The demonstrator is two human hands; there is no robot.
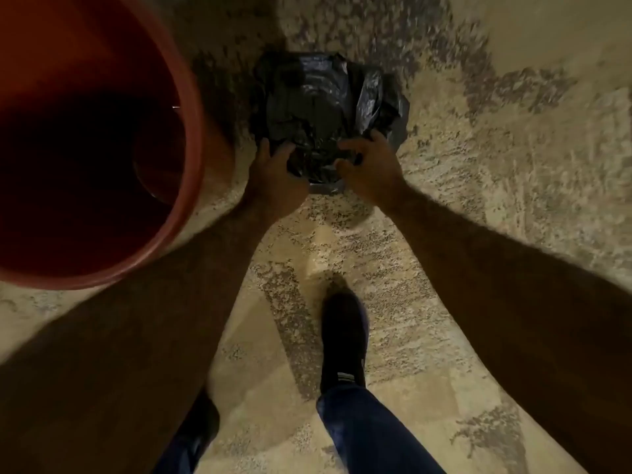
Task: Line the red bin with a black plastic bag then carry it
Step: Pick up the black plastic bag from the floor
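Note:
A crumpled black plastic bag lies on the patterned floor ahead of me. My left hand presses on the bag's near left edge with its fingers curled into the plastic. My right hand pinches the near right edge of the same bag. The red bin stands upright at the left, its round mouth open toward me and its inside dark and bare. The bag sits just right of the bin's rim, apart from it.
Beige and grey speckled floor spreads all around. My dark shoe and blue trouser leg stand behind the bag; my other foot is partly hidden under my left arm.

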